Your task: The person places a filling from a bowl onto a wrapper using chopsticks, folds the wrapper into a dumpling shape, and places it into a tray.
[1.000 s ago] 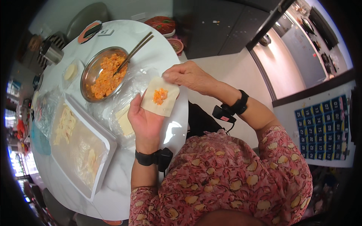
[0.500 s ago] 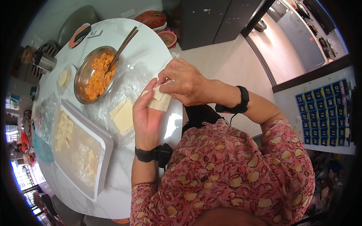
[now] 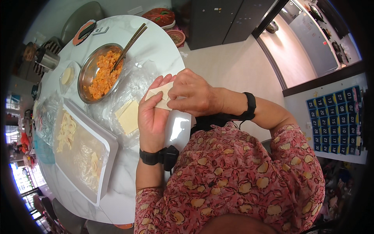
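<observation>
On my left hand (image 3: 150, 126), palm up, lies a pale wonton wrapper (image 3: 164, 91), partly folded, with my thumb pressed over it. The bent fingers of my right hand (image 3: 198, 94) pinch its right edge and hide part of it. Any filling inside cannot be made out. A stack of square wrappers (image 3: 127, 117) rests on clear plastic just left of my left wrist. Farther off, a steel bowl (image 3: 80, 82) holds chopped orange filling (image 3: 104, 74), with chopsticks (image 3: 134, 39) leaning on its rim. Folded wontons (image 3: 67, 130) sit in a white tray (image 3: 109, 160) at the left.
A round marbled table (image 3: 124, 183) carries everything. Beyond the tray stand a small dish with a pale round piece (image 3: 67, 76) and a metal pot (image 3: 48, 60). A remote control (image 3: 100, 30) lies at the far edge. Dark cabinets (image 3: 218, 23) rise beyond the table.
My right hand has moved slightly right and down, its fingers now curled over the wrapper's right side. My left fingers have straightened somewhat, and the wrapper has turned and sits more folded.
</observation>
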A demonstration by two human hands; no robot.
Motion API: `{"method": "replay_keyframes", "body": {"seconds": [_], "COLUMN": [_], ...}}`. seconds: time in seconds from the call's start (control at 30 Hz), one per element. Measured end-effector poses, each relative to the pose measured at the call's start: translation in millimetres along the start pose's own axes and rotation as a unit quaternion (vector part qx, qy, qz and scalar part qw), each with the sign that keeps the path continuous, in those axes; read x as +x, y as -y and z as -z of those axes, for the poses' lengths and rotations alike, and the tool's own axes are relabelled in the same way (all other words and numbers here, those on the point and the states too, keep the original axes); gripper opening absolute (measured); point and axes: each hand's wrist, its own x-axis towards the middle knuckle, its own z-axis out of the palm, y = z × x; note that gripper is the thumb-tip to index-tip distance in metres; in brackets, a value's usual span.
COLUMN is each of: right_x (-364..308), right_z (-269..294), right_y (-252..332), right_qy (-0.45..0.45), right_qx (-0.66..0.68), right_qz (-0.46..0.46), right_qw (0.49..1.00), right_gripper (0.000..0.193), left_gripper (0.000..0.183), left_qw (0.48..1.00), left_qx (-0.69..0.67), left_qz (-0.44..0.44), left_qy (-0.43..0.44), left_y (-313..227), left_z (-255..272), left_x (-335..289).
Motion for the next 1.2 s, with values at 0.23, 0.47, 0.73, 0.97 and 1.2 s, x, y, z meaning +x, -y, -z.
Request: {"method": "replay_keyframes", "body": {"seconds": [0.23,0.47,0.73,0.97,1.2], "right_x": [9,6,0,-2,-3], "right_z": [-1,-1,14,14,8], "right_y": [-3,-12,-10,-5,2], "right_qy": [-0.074,-0.098,-0.09,-0.083,-0.055], "right_qx": [0.093,0.071,0.495,0.485,0.389], "right_qz": [-0.237,-0.301,-0.643,-0.61,-0.555], "right_qw": [0.964,0.946,0.578,0.622,0.733], "right_gripper": [0.007,0.015,0.025,0.021,0.013], "left_gripper": [0.049,0.045,0.048,0.053,0.041], "left_qw": [0.998,0.993,0.996,0.987,0.973], "left_qx": [0.041,0.108,0.049,0.131,0.22], "left_qz": [-0.026,-0.037,-0.07,-0.089,-0.071], "left_qy": [0.044,0.017,0.024,0.017,0.002], "left_y": [1,6,1,-2,-2], "left_z": [-2,6,3,0,10], "left_x": [2,6,6,5,8]}}
